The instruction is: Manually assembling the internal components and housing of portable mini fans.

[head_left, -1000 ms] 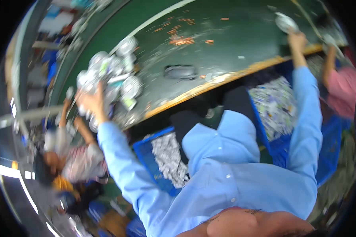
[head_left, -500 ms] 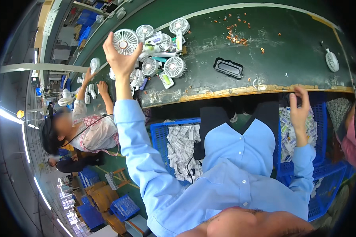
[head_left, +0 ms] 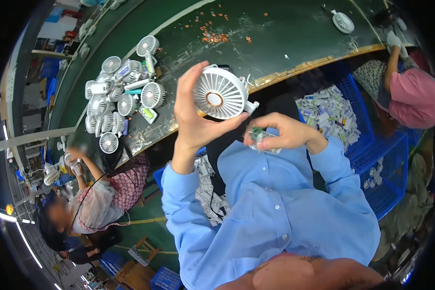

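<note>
Left hand [head_left: 193, 128] clamped on a round, white plastic fan head [head_left: 221, 93]; right hand [head_left: 289, 131], to its right, pinching a small green-and-white part [head_left: 260, 132].

A light blue shirt [head_left: 246, 227] is worn, with long creased sleeves [head_left: 186, 208] and small white buttons [head_left: 277, 207] down its front.

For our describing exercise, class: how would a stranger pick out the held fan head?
Find the green workbench, then the blue-sleeved left hand by its near edge. That hand holds a white fan head; unlike the heaped fans, it is held off the workbench.
</note>
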`<control>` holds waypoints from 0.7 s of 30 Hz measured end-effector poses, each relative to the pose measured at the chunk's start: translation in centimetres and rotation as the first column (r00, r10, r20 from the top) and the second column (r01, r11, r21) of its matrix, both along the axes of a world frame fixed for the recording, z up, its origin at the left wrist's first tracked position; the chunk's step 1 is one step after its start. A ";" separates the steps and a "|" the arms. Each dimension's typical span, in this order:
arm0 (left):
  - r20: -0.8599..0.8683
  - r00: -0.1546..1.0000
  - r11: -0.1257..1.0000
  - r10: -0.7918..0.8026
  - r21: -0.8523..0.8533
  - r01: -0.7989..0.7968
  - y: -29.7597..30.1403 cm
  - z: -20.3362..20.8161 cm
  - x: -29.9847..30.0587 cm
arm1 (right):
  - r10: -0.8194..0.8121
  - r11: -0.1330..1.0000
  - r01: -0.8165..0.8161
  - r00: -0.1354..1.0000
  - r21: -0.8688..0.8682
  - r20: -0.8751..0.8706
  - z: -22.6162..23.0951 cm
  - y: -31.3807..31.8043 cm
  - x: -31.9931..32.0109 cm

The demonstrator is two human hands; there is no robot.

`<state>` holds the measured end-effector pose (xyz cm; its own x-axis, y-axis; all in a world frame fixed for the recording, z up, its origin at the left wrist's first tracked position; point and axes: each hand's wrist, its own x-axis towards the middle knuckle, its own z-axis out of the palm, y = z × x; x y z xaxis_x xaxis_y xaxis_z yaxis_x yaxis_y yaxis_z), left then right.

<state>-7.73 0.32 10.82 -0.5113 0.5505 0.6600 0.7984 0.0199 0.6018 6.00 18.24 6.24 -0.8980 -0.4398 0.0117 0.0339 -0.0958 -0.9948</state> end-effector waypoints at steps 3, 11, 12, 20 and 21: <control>0.094 0.995 0.996 -0.020 0.089 0.012 0.5 -3.5 1.4 | -0.007 0.999 0.016 0.983 -0.046 0.186 -1.1 -0.2 2.3; -0.293 0.941 0.962 0.170 0.258 -0.094 -1.1 -10.3 4.2 | -0.059 0.990 0.098 0.943 -0.105 0.328 -1.8 2.1 7.0; -0.308 0.935 0.956 0.175 0.280 -0.086 -1.0 -11.1 4.3 | -0.065 0.994 0.091 0.944 -0.064 0.322 -1.2 2.1 7.1; -0.051 0.995 0.983 0.091 0.166 -0.082 -0.2 -12.6 7.2 | -0.158 0.982 0.179 0.955 -0.062 0.253 1.3 3.6 5.8; -0.019 0.999 0.990 0.041 0.138 -0.038 0.3 -11.3 7.9 | -0.158 0.983 0.179 0.948 -0.050 0.276 1.5 3.9 5.4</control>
<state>0.21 0.65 -0.44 -0.5157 0.4336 0.7390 0.8114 -0.0300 0.5838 11.43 22.17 7.70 -0.9331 -0.2887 -0.2142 0.2766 -0.1957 -0.9409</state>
